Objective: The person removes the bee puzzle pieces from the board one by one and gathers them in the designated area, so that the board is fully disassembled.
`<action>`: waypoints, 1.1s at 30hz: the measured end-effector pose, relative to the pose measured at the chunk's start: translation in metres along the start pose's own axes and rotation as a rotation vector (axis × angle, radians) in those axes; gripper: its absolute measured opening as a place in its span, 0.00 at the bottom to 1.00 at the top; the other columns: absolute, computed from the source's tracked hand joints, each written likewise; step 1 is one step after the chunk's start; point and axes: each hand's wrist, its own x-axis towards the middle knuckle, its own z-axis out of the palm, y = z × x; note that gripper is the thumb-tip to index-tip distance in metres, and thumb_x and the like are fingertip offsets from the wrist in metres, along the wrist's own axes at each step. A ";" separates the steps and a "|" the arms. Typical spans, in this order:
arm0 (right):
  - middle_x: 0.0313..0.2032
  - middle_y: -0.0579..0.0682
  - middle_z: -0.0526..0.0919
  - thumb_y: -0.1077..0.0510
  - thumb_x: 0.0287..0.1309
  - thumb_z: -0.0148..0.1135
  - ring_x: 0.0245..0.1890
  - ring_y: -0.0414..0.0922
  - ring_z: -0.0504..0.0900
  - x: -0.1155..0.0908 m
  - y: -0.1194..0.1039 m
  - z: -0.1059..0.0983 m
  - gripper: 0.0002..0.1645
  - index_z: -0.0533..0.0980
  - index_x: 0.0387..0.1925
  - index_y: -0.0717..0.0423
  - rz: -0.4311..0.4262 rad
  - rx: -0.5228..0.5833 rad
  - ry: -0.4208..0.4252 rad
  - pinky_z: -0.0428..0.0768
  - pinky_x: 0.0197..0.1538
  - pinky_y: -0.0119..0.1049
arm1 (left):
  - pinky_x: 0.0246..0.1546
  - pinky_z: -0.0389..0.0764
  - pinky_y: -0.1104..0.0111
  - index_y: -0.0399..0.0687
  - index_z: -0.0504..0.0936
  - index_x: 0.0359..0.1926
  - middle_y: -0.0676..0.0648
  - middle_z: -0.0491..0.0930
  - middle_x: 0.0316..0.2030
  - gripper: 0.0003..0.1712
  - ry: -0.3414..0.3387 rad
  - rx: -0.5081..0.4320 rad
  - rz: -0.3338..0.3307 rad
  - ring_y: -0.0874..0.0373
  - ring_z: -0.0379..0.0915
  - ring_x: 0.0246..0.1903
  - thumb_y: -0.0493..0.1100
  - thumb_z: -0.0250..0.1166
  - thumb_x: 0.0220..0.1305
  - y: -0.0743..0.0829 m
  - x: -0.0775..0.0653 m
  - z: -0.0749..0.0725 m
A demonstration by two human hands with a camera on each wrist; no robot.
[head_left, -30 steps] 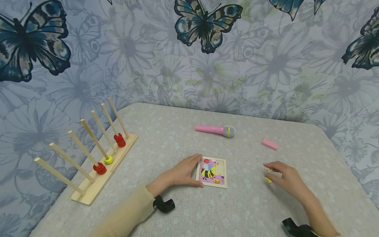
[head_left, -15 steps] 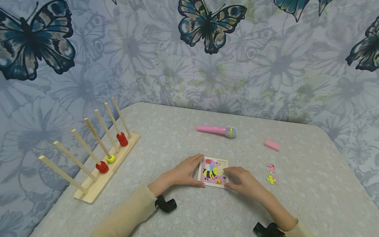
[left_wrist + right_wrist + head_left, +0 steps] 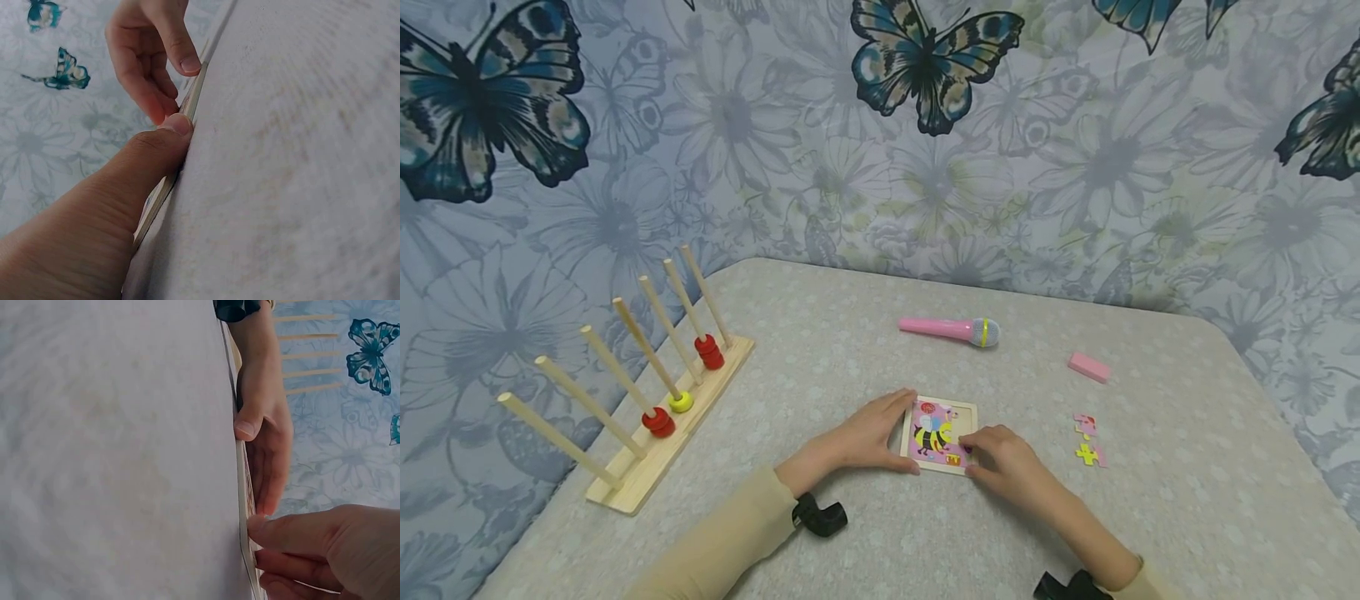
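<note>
A small wooden-framed jigsaw puzzle (image 3: 945, 398) with a bee picture lies on the table, bare wood showing at its upper right. My left hand (image 3: 868, 433) holds its left side between thumb and fingers. The right hand (image 3: 1011, 462) bends over the lower right part, forefinger on the picture and thumb at the frame's edge. Whether a loose piece is under those fingers, I cannot tell. In the right wrist view, the thumb and curled fingers of the right hand (image 3: 312, 544) meet the puzzle's rim (image 3: 242, 487). Loose pink and yellow puzzle pieces (image 3: 1086, 454) lie farther right.
A pink toy microphone (image 3: 943, 329) lies behind the puzzle. At the right is a pink block (image 3: 1088, 367). On the left stands a wooden peg stand (image 3: 625, 500) with upright rods and several red and yellow rings. A patterned wall (image 3: 820, 183) rises behind the table.
My right hand has moved left from the loose pieces to the puzzle's right side, then its forefinger shifted slightly down and inward over the picture. The left hand has kept its hold.
</note>
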 end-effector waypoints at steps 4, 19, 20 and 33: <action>0.41 0.47 0.80 0.63 0.48 0.71 0.43 0.43 0.76 0.000 -0.002 0.003 0.22 0.79 0.47 0.60 0.013 0.006 0.037 0.78 0.46 0.43 | 0.67 0.53 0.61 0.36 0.49 0.72 0.39 0.52 0.70 0.64 -0.003 -0.001 -0.002 0.49 0.47 0.69 0.70 0.67 0.47 0.001 0.000 0.000; 0.41 0.45 0.77 0.63 0.49 0.70 0.38 0.38 0.76 0.005 -0.004 0.002 0.20 0.79 0.47 0.61 0.022 -0.012 0.015 0.79 0.42 0.37 | 0.67 0.52 0.60 0.37 0.48 0.72 0.39 0.51 0.70 0.64 -0.008 0.004 -0.009 0.49 0.47 0.69 0.70 0.66 0.48 0.000 0.000 0.001; 0.40 0.45 0.77 0.63 0.49 0.69 0.38 0.38 0.75 0.005 -0.005 0.001 0.20 0.79 0.47 0.61 0.023 -0.023 0.005 0.79 0.42 0.36 | 0.67 0.52 0.60 0.37 0.48 0.72 0.39 0.51 0.70 0.64 -0.007 0.002 -0.007 0.49 0.47 0.69 0.70 0.67 0.48 0.000 0.000 0.001; 0.38 0.47 0.76 0.65 0.49 0.67 0.33 0.38 0.72 0.012 -0.004 -0.006 0.19 0.80 0.46 0.65 -0.021 -0.034 -0.047 0.77 0.36 0.33 | 0.67 0.54 0.60 0.35 0.49 0.71 0.38 0.52 0.70 0.64 0.003 0.008 0.006 0.48 0.48 0.68 0.70 0.67 0.48 0.001 -0.001 0.000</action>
